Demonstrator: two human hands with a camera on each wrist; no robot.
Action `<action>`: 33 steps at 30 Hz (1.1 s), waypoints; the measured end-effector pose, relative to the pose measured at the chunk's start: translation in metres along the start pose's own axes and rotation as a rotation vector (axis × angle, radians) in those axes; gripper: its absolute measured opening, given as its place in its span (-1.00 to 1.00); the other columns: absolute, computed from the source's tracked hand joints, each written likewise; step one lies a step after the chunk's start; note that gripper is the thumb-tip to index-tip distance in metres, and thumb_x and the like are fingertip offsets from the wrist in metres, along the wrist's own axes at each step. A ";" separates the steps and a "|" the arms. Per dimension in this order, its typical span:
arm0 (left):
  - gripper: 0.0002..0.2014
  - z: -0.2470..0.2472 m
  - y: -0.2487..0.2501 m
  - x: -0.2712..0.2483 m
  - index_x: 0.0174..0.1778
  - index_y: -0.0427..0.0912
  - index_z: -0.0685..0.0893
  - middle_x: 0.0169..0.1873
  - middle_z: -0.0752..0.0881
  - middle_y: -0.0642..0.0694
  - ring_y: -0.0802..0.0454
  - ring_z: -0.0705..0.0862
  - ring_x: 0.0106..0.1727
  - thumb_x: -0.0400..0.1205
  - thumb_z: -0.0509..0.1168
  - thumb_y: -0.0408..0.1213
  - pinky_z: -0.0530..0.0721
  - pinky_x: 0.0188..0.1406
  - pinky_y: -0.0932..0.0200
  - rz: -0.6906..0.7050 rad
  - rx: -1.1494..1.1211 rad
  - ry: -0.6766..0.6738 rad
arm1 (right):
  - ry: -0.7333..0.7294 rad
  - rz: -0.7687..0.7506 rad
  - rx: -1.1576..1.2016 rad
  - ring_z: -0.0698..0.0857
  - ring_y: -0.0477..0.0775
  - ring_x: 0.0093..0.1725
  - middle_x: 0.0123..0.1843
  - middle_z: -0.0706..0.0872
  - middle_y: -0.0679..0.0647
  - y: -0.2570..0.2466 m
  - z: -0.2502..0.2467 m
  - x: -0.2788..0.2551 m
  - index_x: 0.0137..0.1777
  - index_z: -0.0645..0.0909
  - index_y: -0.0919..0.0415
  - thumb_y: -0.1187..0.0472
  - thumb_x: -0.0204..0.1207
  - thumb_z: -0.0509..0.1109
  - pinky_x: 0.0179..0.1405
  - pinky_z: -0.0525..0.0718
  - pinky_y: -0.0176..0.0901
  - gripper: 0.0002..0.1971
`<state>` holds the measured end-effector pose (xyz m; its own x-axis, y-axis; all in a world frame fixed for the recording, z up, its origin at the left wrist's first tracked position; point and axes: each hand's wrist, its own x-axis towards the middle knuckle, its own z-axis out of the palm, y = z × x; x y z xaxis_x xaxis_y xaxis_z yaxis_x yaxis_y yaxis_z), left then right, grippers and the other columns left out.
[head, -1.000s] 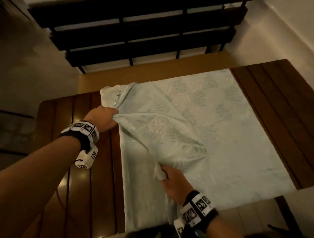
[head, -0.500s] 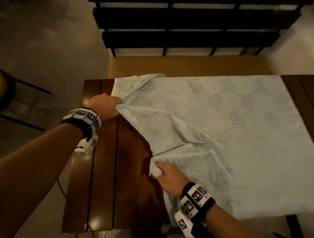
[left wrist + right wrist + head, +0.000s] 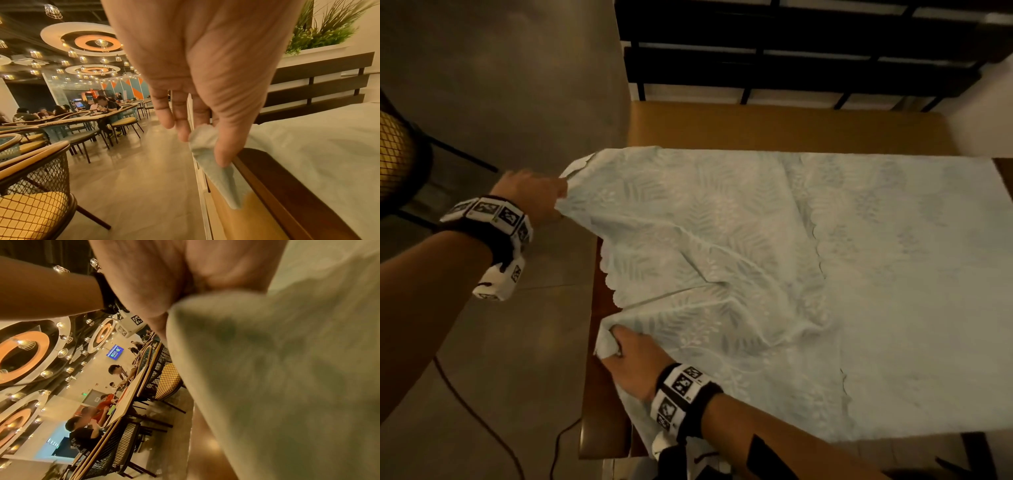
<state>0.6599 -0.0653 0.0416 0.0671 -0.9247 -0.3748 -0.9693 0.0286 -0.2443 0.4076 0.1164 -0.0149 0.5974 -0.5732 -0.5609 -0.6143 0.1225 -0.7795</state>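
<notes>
Chair: mesh-backed chair (image 3: 395,161) way over at 9 o'clock, well apart from the table.
Left hand: left hand (image 3: 530,195) at roughly 10 o'clock, out past the table's left edge and over the floor. Thumb and fingertips are pinching the far-left corner of the tablecloth; the wrist view shows a little tail of the corner hanging below the thumb.
Table: dark wood table (image 3: 602,431), only a strip of it shows at 7 o'clock; the rest is under the cloth.
Right hand: right hand (image 3: 635,356) at about 7 o'clock by the table's near-left edge, fingers curled round a bunched-up wad of the cloth's edge.
Tablecloth: pale green tablecloth (image 3: 808,274) with a leaf print and scalloped edge, lying on the table from centre out to 3 o'clock. Flat on the right, rumpled on the left with creases running between the two hands.
Bench: tan bench (image 3: 756,126) at 12 o'clock, just behind the table, dark slatted back above it.
</notes>
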 end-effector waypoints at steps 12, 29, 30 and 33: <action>-0.81 0.052 0.087 -0.126 -0.26 0.01 0.59 -0.31 0.68 0.01 0.06 0.61 -0.35 0.66 0.21 -0.11 0.72 -0.29 0.02 -0.009 -0.422 0.017 | 0.002 -0.057 -0.064 0.75 -0.28 -0.07 -0.13 0.78 -0.35 0.076 -0.082 -0.099 -0.04 0.76 -0.15 0.13 0.66 0.38 0.10 0.70 -0.29 -0.84; -0.87 0.117 0.394 -0.247 -0.14 0.08 0.60 -0.10 0.60 0.11 -0.03 0.61 -0.19 0.52 0.33 0.02 0.70 -0.25 0.01 0.238 -0.576 0.144 | 0.289 0.073 -0.575 0.49 -0.03 0.11 0.16 0.52 -0.22 0.304 -0.220 -0.261 0.19 0.59 -0.14 -0.10 0.46 0.56 0.13 0.61 -0.15 -0.65; -0.88 0.119 0.393 -0.250 -0.16 0.07 0.59 -0.12 0.62 0.12 -0.02 0.62 -0.21 0.56 0.28 0.00 0.70 -0.28 0.03 0.220 -0.590 0.152 | 0.291 0.050 -0.586 0.49 -0.03 0.06 0.10 0.53 -0.21 0.305 -0.220 -0.259 0.08 0.61 -0.13 -0.09 0.47 0.55 0.09 0.58 -0.18 -0.75; -0.81 0.125 0.383 -0.261 -0.17 0.06 0.60 -0.22 0.68 0.13 0.04 0.64 -0.23 0.55 0.21 0.08 0.68 -0.36 0.14 0.138 -0.595 0.157 | 0.319 0.017 -0.576 0.50 -0.01 -0.04 -0.05 0.53 -0.20 0.309 -0.221 -0.255 -0.12 0.60 -0.09 -0.06 0.48 0.54 0.02 0.56 -0.17 -0.84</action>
<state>0.3004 0.2345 -0.0662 -0.0601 -0.9736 -0.2202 -0.9353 -0.0221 0.3531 -0.0484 0.1218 -0.0510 0.4576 -0.7979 -0.3923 -0.8528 -0.2690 -0.4476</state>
